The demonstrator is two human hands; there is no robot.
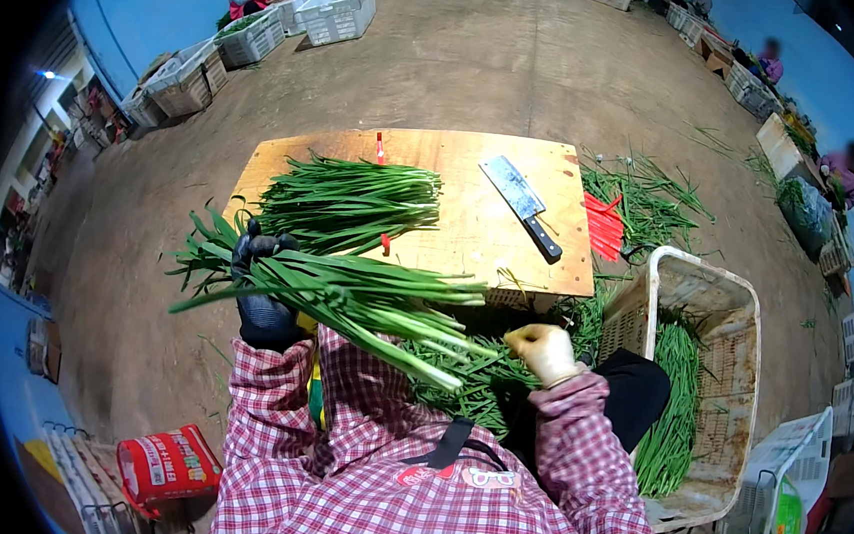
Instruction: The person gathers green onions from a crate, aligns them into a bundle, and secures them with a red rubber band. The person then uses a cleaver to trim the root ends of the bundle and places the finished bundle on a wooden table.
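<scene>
My left hand (267,284), in a black glove, grips a loose bunch of garlic chives (365,285) over my lap. Their leaves fan out to the left, and the pale stem ends point right. My right hand (544,351), in a whitish glove, is curled just right of those stem ends, with nothing visible in it. A larger pile of garlic chives (349,204) lies on the wooden board (459,247), across a red strip (381,148) whose ends stick out. To the right on the board, a cleaver (518,203) with a black handle lies flat.
Red strips (603,227) lie beside the board's right edge, near scattered leaves (650,202) on the floor. A plastic crate (740,352) holding greens (672,407) stands at my right. Loose trimmings (463,379) cover my lap. Several people sit by crates along the walls.
</scene>
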